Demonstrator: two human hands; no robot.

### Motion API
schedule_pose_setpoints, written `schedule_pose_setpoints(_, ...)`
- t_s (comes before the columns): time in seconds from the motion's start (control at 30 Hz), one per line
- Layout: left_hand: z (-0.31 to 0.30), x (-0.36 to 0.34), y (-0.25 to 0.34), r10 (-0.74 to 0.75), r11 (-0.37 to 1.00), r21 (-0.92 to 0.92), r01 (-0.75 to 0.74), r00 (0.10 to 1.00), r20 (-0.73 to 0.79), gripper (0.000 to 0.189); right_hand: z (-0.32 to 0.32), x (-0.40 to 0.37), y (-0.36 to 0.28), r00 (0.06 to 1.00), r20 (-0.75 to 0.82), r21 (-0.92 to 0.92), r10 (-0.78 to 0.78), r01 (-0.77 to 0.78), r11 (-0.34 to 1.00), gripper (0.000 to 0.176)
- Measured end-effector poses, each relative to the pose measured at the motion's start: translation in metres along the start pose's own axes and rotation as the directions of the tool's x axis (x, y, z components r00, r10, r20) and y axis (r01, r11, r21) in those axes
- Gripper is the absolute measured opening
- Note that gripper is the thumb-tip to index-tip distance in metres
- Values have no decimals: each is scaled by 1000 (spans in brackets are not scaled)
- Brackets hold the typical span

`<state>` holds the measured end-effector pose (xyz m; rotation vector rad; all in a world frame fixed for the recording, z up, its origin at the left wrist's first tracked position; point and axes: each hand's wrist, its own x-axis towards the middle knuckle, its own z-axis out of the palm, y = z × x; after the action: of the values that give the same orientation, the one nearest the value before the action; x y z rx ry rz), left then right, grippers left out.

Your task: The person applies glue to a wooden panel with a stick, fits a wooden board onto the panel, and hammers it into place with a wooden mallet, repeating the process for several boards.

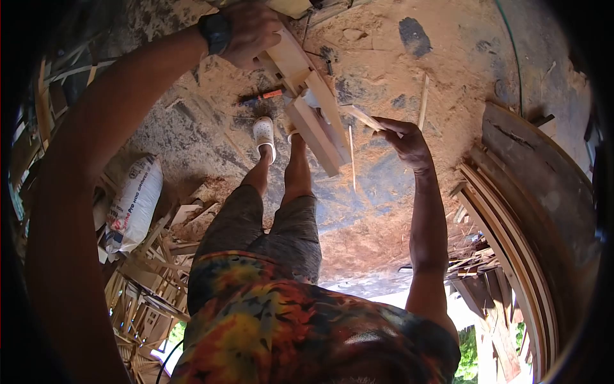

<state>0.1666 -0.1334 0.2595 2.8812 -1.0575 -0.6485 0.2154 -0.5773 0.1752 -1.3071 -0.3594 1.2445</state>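
My left hand (pixel 252 35), with a dark watch on the wrist, is closed at the upper end of a wooden assembly (pixel 291 59); its exact grip is partly hidden. The assembly is made of thick joined boards, with a gap between two long boards (pixel 318 136) at its lower end, and slants down beside my feet. My right hand (pixel 406 142) pinches a short, pale wood strip (pixel 362 118), whose far end points at the boards. Near the assembly, an orange-handled tool (pixel 262 97) lies on the floor.
Sawdust covers the floor (pixel 384 70). A thin wood stick (pixel 352 159) lies by the assembly, another stick (pixel 423 101) farther right. A white printed sack (pixel 135 201) and piled wood scraps (pixel 144 281) are at left. Curved boards (pixel 511 256) stand at right; a green cord (pixel 513 57) runs behind.
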Motion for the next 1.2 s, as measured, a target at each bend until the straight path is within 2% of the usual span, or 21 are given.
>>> schedule_pose_setpoints(0.03, -1, 1, 0, -5, 1000, -5, 5, 1000, 30, 53, 0, 0, -7, 1000, -4, -1, 1, -1, 1000, 31)
schedule_pose_setpoints(0.1, 1, 1, 0, 6, 1000, 5, -6, 1000, 14, 53, 1, 4, -22, 940, 129, -29, 316, -315, 949, 30)
schedule_pose_setpoints(0.17, 3, 0, -2, 16, 1000, 19, -16, 1000, 5, 53, 6, 10, -15, 959, 104, -23, 264, -263, 964, 32)
schedule_pose_setpoints(0.23, 4, 0, -2, 34, 999, 41, -32, 999, -33, 53, 5, 28, -5, 918, 324, -75, 227, -215, 974, 32)
schedule_pose_setpoints(0.3, 5, -1, -1, 20, 1000, 23, -20, 1000, -12, 53, 8, 43, 3, 898, 355, -64, 261, -255, 965, 30)
schedule_pose_setpoints(0.37, 3, 0, 0, 3, 1000, 5, -3, 1000, 8, 53, 8, 59, 12, 837, 495, -3, 232, -266, 964, 30)
schedule_pose_setpoints(0.57, 1, -1, 1, 11, 1000, 11, -10, 999, -53, 51, -10, 75, 15, 848, 476, -156, 232, -179, 972, 24)
schedule_pose_setpoints(0.67, 3, -1, -2, 3, 1000, 30, -1, 998, -60, 50, -52, 63, 14, 885, 207, -475, 418, -283, 833, 20)
schedule_pose_setpoints(0.7, 1, 1, -2, -5, 1000, 19, 5, 1000, -30, 48, -60, 57, 10, 896, 129, -395, 424, -346, 851, 20)
schedule_pose_setpoints(0.77, 4, 0, 0, -32, 999, -1, 32, 999, 8, 47, -53, 49, -11, 970, 18, -370, 241, -218, 903, 21)
schedule_pose_setpoints(0.8, 10, 1, -5, 54, 998, 25, -52, 995, -86, 32, -45, 51, -23, 969, 34, -375, 246, -216, 901, 21)
schedule_pose_setpoints(0.83, 10, 1, -7, 143, 989, 64, -133, 974, -175, 23, -30, 58, -35, 993, 93, -418, -68, 101, 903, 24)
schedule_pose_setpoints(0.87, 11, 1, -9, 131, 990, 64, -122, 976, -171, 23, -17, 63, -49, 914, 159, -436, -373, 404, 804, 28)
schedule_pose_setpoints(0.9, 9, 2, -9, 149, 988, 58, -141, 973, -174, 21, -6, 64, -66, 913, 169, -431, -372, 408, 805, 28)
schedule_pose_setpoints(0.97, 9, -1, -9, 160, 987, 53, -153, 971, -176, 18, 13, 64, -98, 923, 199, -615, -330, 380, 691, 33)
schedule_pose_setpoints(1.0, 10, -2, -8, 162, 986, 76, -146, 951, -263, 19, 19, 65, -107, 922, 205, -613, -329, 383, 691, 33)
schedule_pose_setpoints(1.03, 12, -4, -7, 164, 986, 98, -138, 923, -347, 19, 25, 65, -113, 928, 207, -725, -309, 357, 588, 34)
schedule_pose_setpoints(1.07, 13, -5, -8, 160, 986, 96, -135, 924, -347, 19, 27, 65, -116, 935, 203, -821, -291, 324, 469, 36)
schedule_pose_setpoints(1.1, 13, -4, -9, 181, 983, 95, -157, 918, -354, 20, 28, 66, -115, 935, 204, -821, -289, 325, 469, 36)
schedule_pose_setpoints(1.17, 14, -3, -10, 201, 979, 93, -179, 910, -362, 20, 29, 68, -110, 879, 270, -845, -393, 412, 342, 38)
schedule_pose_setpoints(1.2, 12, -1, -10, 194, 981, 71, -181, 931, -309, 20, 29, 68, -110, 879, 271, -844, -391, 412, 342, 38)
